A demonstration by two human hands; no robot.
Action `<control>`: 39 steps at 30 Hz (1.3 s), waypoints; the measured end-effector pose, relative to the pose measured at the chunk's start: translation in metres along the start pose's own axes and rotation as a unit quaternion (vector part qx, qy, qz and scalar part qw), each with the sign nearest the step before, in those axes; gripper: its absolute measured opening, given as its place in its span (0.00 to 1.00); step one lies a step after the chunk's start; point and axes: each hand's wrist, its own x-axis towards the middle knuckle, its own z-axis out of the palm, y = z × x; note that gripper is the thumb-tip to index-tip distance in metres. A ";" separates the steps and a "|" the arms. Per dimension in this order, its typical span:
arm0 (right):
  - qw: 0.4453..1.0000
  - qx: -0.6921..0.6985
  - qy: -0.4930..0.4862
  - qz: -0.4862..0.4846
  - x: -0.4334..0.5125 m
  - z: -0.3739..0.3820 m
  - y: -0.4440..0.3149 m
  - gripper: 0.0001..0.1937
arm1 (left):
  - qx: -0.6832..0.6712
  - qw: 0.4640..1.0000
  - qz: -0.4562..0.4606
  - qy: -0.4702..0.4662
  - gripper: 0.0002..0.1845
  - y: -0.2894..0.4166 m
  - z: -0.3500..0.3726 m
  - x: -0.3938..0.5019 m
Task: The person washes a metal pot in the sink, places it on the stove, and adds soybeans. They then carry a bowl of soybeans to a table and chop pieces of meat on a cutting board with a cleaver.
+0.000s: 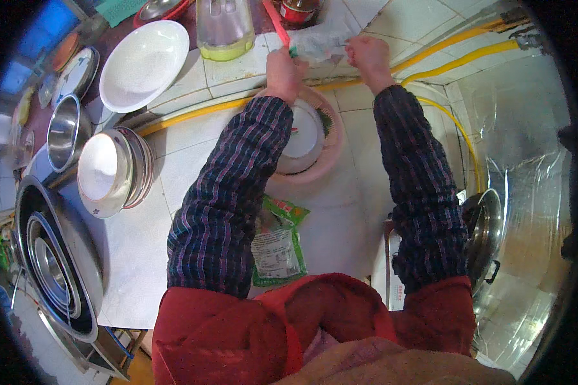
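Observation:
At the far side of the white work surface, both my hands are at a crumpled clear plastic bag point(325, 41). My left hand point(284, 74) grips its left end, where a narrow red strip point(276, 23) sticks up beyond the fingers; what the strip is cannot be made out. The fingers of my right hand point(371, 60) pinch the bag's right edge. Below my left hand, a white bowl point(302, 132) rests in a pink plastic basket point(334, 144), partly covered by my left sleeve. Closer to my body lies a green-edged food packet point(279, 250) bearing print.
On the left stand a large white dish point(144, 65), stacked bowls point(101, 168), a steel bowl point(63, 132) and nested metal basins point(89, 269). A clear jug point(225, 33) and a red-labelled jar point(298, 10) stand behind. Yellow hoses point(462, 57) and a lidded pan point(486, 231) are right.

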 end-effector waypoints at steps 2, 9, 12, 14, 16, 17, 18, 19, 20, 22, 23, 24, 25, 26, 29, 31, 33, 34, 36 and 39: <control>0.999 0.037 0.023 0.002 0.003 0.006 -0.006 0.09 | -0.053 0.998 -0.006 0.028 0.15 0.003 -0.002 0.003; 0.992 0.109 0.060 0.016 -0.007 -0.001 -0.026 0.06 | -0.049 0.995 -0.079 0.049 0.15 0.008 0.000 0.009; 0.984 0.153 0.085 0.039 -0.019 -0.020 -0.027 0.05 | -0.042 0.995 -0.083 0.027 0.14 0.005 0.001 0.012; 0.971 0.209 0.105 0.057 -0.028 -0.029 -0.027 0.05 | -0.028 0.997 -0.066 0.011 0.13 0.004 -0.001 0.011; 0.961 0.234 0.123 0.077 -0.035 -0.035 -0.028 0.05 | -0.045 0.998 -0.051 0.017 0.13 0.005 -0.005 0.008; 0.957 0.255 0.118 0.079 -0.038 -0.037 -0.027 0.05 | -0.045 0.998 -0.050 0.014 0.13 0.007 -0.008 0.006; 0.957 0.244 0.136 0.075 -0.041 -0.040 -0.027 0.05 | -0.046 0.998 -0.046 0.020 0.14 0.008 -0.013 0.003; 0.959 0.239 0.141 0.065 -0.043 -0.042 -0.026 0.06 | -0.040 0.998 -0.051 0.019 0.14 0.009 -0.017 0.001; 0.959 0.233 0.151 0.060 -0.045 -0.045 -0.025 0.07 | -0.033 0.998 -0.053 0.016 0.15 0.010 -0.023 -0.001; 0.958 0.241 0.149 0.048 -0.049 -0.050 -0.022 0.08 | -0.052 0.994 -0.099 -0.011 0.16 0.010 -0.034 -0.006; 0.955 0.247 0.161 0.042 -0.050 -0.053 -0.021 0.08 | -0.060 0.991 -0.121 -0.024 0.17 0.009 -0.040 -0.008; 0.954 0.252 0.154 0.048 -0.050 -0.056 -0.019 0.06 | 0.001 0.997 -0.073 0.007 0.21 0.007 -0.045 -0.010; 0.952 0.259 0.157 0.053 -0.051 -0.058 -0.019 0.05 | 0.003 0.996 -0.087 -0.008 0.25 0.006 -0.049 -0.010; 0.948 0.269 0.160 0.062 -0.051 -0.059 -0.019 0.04 | 0.011 0.994 -0.106 -0.031 0.28 0.003 -0.053 -0.012; 0.982 0.119 0.143 0.037 -0.051 -0.062 -0.023 0.04 | -0.042 0.984 -0.162 -0.058 0.31 -0.001 -0.060 -0.017; 0.973 0.175 0.146 0.039 -0.052 -0.063 -0.029 0.04 | -0.032 0.991 -0.125 -0.040 0.30 -0.001 -0.064 -0.021; 0.965 0.206 0.154 0.046 -0.054 -0.065 -0.035 0.04 | -0.053 0.990 -0.129 -0.037 0.25 0.002 -0.070 -0.027; 0.963 0.210 0.162 0.049 -0.055 -0.067 -0.036 0.04 | -0.062 0.989 -0.133 -0.038 0.23 0.005 -0.073 -0.030; 0.958 0.216 0.179 0.050 -0.058 -0.074 -0.037 0.06 | -0.127 0.980 -0.149 -0.044 0.22 0.013 -0.085 -0.035; 0.960 0.205 0.187 0.039 -0.062 -0.091 -0.028 0.07 | -0.175 0.960 -0.205 -0.071 0.19 0.025 -0.104 -0.046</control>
